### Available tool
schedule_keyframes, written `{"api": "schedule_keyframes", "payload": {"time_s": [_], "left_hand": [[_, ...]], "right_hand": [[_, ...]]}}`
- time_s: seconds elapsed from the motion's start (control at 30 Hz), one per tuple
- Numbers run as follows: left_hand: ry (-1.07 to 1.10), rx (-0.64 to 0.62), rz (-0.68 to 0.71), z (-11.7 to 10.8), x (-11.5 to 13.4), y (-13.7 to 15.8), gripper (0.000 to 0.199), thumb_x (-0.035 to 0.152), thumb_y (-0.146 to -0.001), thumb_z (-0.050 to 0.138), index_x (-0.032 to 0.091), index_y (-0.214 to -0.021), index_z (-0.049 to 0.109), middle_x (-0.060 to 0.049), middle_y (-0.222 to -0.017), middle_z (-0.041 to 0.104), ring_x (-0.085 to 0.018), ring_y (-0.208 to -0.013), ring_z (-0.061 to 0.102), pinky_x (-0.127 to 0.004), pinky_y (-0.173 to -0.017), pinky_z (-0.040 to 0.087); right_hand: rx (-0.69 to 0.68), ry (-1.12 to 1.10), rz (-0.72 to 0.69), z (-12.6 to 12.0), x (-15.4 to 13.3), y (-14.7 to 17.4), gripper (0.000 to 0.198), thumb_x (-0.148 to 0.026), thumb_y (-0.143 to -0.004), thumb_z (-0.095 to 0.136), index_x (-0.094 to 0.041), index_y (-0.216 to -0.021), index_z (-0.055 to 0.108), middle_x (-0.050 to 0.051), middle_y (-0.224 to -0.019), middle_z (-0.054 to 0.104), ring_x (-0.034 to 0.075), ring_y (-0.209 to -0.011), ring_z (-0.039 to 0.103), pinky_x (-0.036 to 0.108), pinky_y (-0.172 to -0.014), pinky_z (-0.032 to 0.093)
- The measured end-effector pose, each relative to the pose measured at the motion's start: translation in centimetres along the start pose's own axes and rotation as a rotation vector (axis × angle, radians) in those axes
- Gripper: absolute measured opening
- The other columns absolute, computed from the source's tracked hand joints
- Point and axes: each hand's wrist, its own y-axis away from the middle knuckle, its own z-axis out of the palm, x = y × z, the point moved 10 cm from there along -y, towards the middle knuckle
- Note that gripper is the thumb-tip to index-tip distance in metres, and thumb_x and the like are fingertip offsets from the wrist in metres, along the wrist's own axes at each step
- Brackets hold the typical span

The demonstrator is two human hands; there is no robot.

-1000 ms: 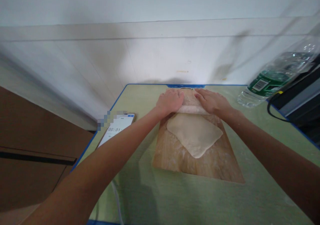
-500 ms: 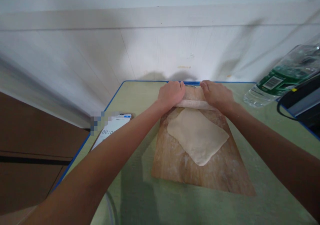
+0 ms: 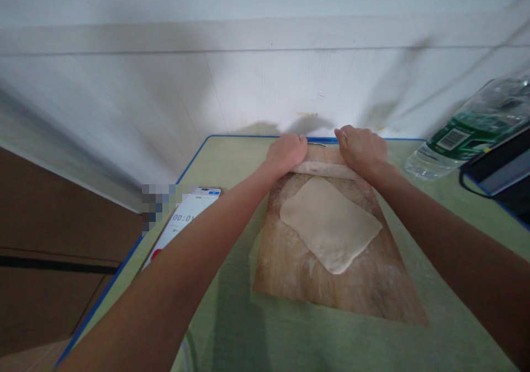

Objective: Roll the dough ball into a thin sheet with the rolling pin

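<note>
A white wall (image 3: 265, 90) backs a pale green bench (image 3: 232, 311) with a blue edge, and the bench carries a wooden board (image 3: 343, 292) marked with streaks of what looks like flour. On the board lies a flat sheet of dough (image 3: 331, 223), roughly four-cornered, one corner towards the person. Taking the dough as the centre of the clock, a pale rolling pin (image 3: 325, 169) lies across the board at twelve, close to the dough's far corner; whether they touch is hard to tell.

The person's left hand (image 3: 286, 152) rests over the pin's end at eleven, the right hand (image 3: 362, 150) over the other end at one. Each grip is bent over with the fingers turned away, so how far it closes round the wood cannot be told. The hands stand well apart, probably to share the pressure evenly, and the flour presumably stops sticking.

Farther out, at nine, a phone (image 3: 197, 203) lies face up with timer digits showing, partly behind the left forearm; it seems set aside where it can be read. A pale cable (image 3: 187, 352) runs at eight. At two stands a clear bottle (image 3: 455, 140) with a green label; its top is out of view and its fill level unclear. Just beyond is a dark object (image 3: 511, 165), too cropped to name.
</note>
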Motion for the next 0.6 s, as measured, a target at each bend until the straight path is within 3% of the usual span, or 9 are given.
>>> {"api": "schedule_keyframes", "payload": {"time_s": [0.2,0.37,0.47,0.6], "left_hand": [[-0.04,-0.01,-0.102,-0.4,-0.3,2.8,0.055,0.036,-0.096,0.018,0.013,-0.115,0.064,-0.015,-0.121,0.063,-0.029,-0.114,0.058,-0.043,-0.091,0.047],[-0.133,0.006,-0.038,-0.8,0.9,6.0,0.055,0.038,-0.097,0.016,0.015,-0.119,0.061,-0.015,-0.128,0.058,-0.029,-0.122,0.051,-0.044,-0.094,0.045],[-0.214,0.049,0.018,-1.5,1.9,8.1,0.054,0.036,-0.098,0.015,0.014,-0.115,0.062,-0.015,-0.125,0.058,-0.027,-0.122,0.05,-0.043,-0.094,0.044],[-0.275,0.028,0.123,-2.1,3.3,10.8,0.054,0.033,-0.099,0.013,0.013,-0.115,0.06,-0.013,-0.12,0.062,-0.027,-0.115,0.055,-0.044,-0.091,0.045]], "right_hand": [[-0.123,-0.039,-0.05,1.4,0.2,2.5,0.058,-0.04,-0.097,0.013,-0.013,-0.118,0.06,0.021,-0.114,0.065,0.03,-0.105,0.061,0.043,-0.085,0.046],[-0.151,0.015,-0.084,1.0,-0.4,5.3,0.051,-0.03,-0.097,0.016,-0.015,-0.118,0.06,0.018,-0.125,0.06,0.03,-0.11,0.059,0.048,-0.089,0.045],[-0.136,0.065,-0.126,0.1,-0.9,7.4,0.049,-0.025,-0.096,0.018,-0.014,-0.111,0.063,0.018,-0.119,0.064,0.028,-0.111,0.06,0.045,-0.091,0.044],[-0.098,0.063,-0.137,-1.1,-0.6,10.3,0.051,-0.029,-0.097,0.016,-0.014,-0.104,0.065,0.017,-0.11,0.067,0.027,-0.1,0.065,0.039,-0.081,0.047]]}}
